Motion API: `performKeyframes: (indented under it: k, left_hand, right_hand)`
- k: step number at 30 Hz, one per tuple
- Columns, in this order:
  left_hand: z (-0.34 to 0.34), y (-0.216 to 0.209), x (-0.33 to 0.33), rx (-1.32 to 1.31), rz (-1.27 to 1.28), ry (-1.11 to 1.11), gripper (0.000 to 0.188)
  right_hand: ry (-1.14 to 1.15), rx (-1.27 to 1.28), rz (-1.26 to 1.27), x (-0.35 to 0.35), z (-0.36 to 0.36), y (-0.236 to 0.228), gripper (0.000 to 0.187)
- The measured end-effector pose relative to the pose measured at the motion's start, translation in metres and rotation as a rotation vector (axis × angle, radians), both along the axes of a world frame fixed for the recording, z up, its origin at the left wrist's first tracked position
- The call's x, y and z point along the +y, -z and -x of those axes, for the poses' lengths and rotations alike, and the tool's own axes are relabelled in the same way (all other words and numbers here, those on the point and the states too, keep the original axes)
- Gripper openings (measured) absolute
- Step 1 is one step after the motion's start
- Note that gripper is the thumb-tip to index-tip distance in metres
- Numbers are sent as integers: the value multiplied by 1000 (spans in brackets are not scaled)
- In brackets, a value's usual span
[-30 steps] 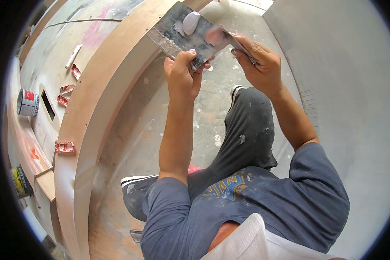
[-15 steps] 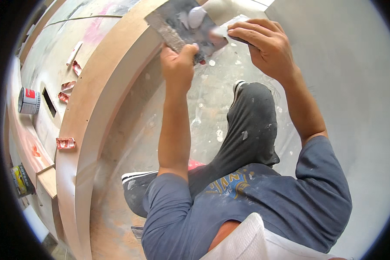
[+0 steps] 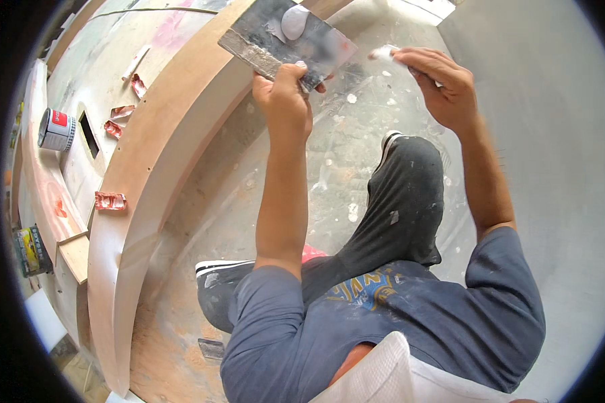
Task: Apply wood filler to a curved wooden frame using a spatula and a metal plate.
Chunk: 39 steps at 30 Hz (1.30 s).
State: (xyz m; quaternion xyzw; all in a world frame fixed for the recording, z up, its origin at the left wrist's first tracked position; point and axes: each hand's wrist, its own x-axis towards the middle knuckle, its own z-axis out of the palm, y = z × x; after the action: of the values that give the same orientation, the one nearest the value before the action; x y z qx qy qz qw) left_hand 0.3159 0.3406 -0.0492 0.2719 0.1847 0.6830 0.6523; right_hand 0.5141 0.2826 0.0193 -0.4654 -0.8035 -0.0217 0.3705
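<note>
In my left hand point(image 3: 284, 101) is a flat grey mixing board point(image 3: 255, 37), gripped at its near edge with the thumb on top. A rounded lump of pale lilac-white putty point(image 3: 294, 23) sits on it, and reddish smears show near its right corner. To the right of the board, and apart from it, my right hand point(image 3: 445, 87) pinches a small putty spreader point(image 3: 386, 54). White paste covers the spreader's end, which is blurred by motion; its exact shape is hard to make out.
A curved wooden frame point(image 3: 168, 144) runs along my left. Squeezed tubes point(image 3: 110, 201) lie on it and beyond it, near a tin point(image 3: 57, 129). A black-and-yellow container point(image 3: 32, 252) stands farther left. A smooth grey panel point(image 3: 544, 168) rises at my right. A dark flat piece point(image 3: 212, 348) lies on the floor.
My right hand has moved right, away from the board's corner, with the spreader in it. The board, still in my left hand, has shifted slightly left and up. The view has shifted slightly.
</note>
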Motion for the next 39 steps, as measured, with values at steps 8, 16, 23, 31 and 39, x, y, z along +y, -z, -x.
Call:
performKeyframes:
  k: [8, 16, 23, 31, 39]
  left_hand:
    - [-8, -5, -12, -264, 177, 260, 27]
    - [-5, -15, -12, -18, 13, 196, 26]
    - [-12, -14, -11, 63, 26, 177, 22]
    - [-12, -6, -8, 42, 45, 187, 20]
    - [-5, -3, -3, 56, 47, 203, 20]
  right_hand:
    - [-4, 385, 35, 0, 26, 34, 27]
    - [154, -191, -272, -3, 0, -8, 31]
    - [136, -688, -366, 2, 3, -35, 28]
    - [79, -736, -344, 7, 17, -36, 21]
    - [82, -803, -346, 12, 15, -44, 21]
